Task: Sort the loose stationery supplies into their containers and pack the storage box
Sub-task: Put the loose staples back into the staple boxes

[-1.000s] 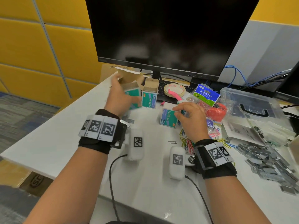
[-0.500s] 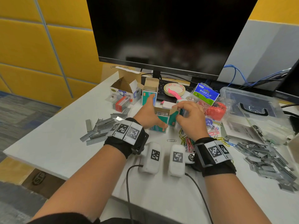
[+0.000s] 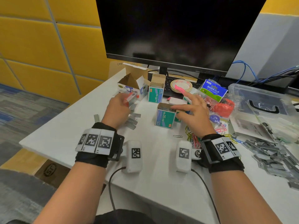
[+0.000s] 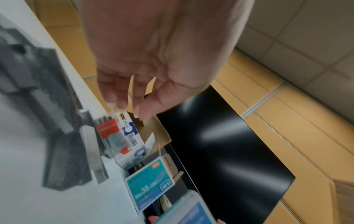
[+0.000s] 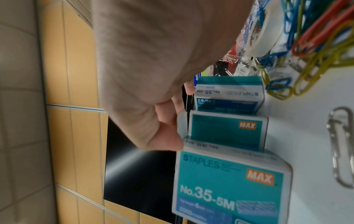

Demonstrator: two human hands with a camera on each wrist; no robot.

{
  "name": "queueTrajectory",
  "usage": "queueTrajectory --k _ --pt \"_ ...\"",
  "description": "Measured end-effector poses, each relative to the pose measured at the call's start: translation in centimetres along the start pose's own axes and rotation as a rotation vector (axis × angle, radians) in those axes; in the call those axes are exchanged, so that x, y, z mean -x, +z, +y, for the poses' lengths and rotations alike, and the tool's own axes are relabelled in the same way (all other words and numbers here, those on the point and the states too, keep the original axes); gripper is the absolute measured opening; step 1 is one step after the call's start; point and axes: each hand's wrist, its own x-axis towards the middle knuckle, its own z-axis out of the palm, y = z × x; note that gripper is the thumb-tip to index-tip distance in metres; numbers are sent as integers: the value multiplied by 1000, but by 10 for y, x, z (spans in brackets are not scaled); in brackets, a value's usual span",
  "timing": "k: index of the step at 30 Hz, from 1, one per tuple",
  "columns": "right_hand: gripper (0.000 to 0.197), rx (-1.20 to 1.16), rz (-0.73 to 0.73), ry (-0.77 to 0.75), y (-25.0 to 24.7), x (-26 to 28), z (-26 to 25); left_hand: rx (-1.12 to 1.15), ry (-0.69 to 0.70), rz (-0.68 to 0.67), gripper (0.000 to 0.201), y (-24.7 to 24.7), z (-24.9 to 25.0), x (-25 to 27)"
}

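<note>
Left hand [image 3: 119, 107] gone from teal staple box [image 3: 165, 116] to loose staple strips [image 3: 133, 119] on tabletop [image 3: 153, 183], fingers curled, grip blurred, cannot tell. Right hand [image 3: 194, 113] open, fingertips resting atop open box.

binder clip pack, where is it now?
Head view, right of centre: the binder clip pack lies near the monitor base, between the tape roll and the clear storage box.

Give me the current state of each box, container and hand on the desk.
Near staple box: upright, top open, full of staples.
Far staple box: upright, flap open.
White carton: flaps open.
Clear storage box: lid on.
Monitor: off.
Left hand: reaching toward loose staples; grip unclear.
Right hand: fingers straight, resting on near staple box.
</note>
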Motion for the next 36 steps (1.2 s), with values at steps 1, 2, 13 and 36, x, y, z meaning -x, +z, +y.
queueTrajectory --k 1,2,13,36 --pt "25 3 -3 1 0 0 -1 -25 -9 24 45 -3 -5 -1" --pt "23 11 -6 2 -1 1 -1 -60 -17 26 42 -5 -9 -2" --pt "36 -7 17 -3 1 0 1 -679 -50 -278 50 5 -5 -6" --pt "32 -49 115 -48 5 -2 6 -258 88 37 17 11 -1 -17"
